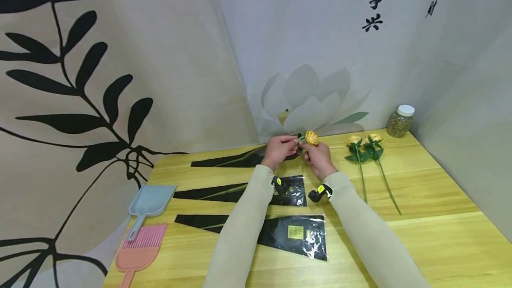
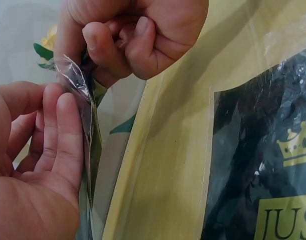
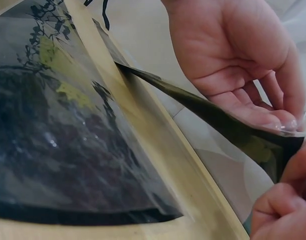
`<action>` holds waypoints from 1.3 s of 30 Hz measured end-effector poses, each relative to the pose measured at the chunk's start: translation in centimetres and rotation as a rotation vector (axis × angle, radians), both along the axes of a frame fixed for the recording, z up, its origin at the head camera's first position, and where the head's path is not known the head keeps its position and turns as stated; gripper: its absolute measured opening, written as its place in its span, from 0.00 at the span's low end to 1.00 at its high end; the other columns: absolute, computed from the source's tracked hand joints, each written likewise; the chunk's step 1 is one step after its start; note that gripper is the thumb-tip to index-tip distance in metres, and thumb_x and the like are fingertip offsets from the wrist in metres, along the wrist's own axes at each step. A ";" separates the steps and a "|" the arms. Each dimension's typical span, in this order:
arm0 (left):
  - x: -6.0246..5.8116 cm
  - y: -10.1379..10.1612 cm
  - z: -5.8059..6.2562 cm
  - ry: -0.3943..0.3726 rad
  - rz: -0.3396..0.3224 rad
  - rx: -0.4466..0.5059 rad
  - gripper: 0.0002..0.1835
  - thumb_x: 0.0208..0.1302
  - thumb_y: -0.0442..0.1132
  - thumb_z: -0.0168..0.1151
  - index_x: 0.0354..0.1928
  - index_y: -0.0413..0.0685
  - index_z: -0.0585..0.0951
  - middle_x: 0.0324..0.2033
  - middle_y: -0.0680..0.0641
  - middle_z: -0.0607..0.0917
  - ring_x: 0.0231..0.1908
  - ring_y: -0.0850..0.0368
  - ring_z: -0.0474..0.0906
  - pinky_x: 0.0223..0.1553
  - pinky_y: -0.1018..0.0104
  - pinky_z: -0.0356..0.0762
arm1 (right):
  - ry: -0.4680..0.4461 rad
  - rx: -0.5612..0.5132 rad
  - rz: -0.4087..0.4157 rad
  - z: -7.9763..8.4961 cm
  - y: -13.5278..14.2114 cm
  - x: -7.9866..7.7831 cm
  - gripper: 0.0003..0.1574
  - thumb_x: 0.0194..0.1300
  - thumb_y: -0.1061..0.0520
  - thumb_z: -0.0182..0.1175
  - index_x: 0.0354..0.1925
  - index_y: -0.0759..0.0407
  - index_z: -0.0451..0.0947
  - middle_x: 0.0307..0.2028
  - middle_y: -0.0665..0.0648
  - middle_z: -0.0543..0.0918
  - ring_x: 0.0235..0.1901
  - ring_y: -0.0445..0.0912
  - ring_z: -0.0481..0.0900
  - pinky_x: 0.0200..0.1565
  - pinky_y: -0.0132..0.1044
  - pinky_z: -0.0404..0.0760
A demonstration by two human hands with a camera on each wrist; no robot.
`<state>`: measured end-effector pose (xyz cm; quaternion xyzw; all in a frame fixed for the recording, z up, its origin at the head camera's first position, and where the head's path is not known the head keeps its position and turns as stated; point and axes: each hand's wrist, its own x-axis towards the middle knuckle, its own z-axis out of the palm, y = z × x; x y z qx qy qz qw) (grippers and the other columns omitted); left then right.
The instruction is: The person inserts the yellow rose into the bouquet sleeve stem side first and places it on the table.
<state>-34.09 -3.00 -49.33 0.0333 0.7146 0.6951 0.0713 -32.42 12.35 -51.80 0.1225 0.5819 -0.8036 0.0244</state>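
Observation:
At the table's back edge, my left hand (image 1: 280, 150) pinches the open end of a black flower sleeve (image 3: 207, 110), which tapers away to the left. Curled fingers of my right hand (image 2: 138, 40) are beside that opening, holding a yellow rose (image 1: 311, 138) just below its bloom. Its stem is hidden by the hands and sleeve, so how far it sits inside cannot be told. Under my forearms lie two more black flower sleeves, a middle one (image 1: 224, 193) and a front one (image 1: 292, 239) with a gold label.
Two yellow roses with green stems (image 1: 364, 154) lie at the right. A white-lidded jar (image 1: 400, 121) stands in the back right corner. At the left edge are a blue dustpan (image 1: 152, 200) and a pink brush (image 1: 138, 257). A printed cloth (image 1: 180, 57) hangs behind the table.

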 end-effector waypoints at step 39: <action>0.0 -1.0 -0.2 0.008 0.018 -0.075 0.11 0.72 0.39 0.71 0.52 0.45 0.91 0.43 0.37 0.92 0.32 0.61 0.88 0.41 0.66 0.91 | 0.167 0.324 0.056 0.3 2.5 0.8 0.35 0.74 0.42 0.68 0.69 0.56 0.72 0.42 0.50 0.80 0.20 0.38 0.71 0.21 0.31 0.71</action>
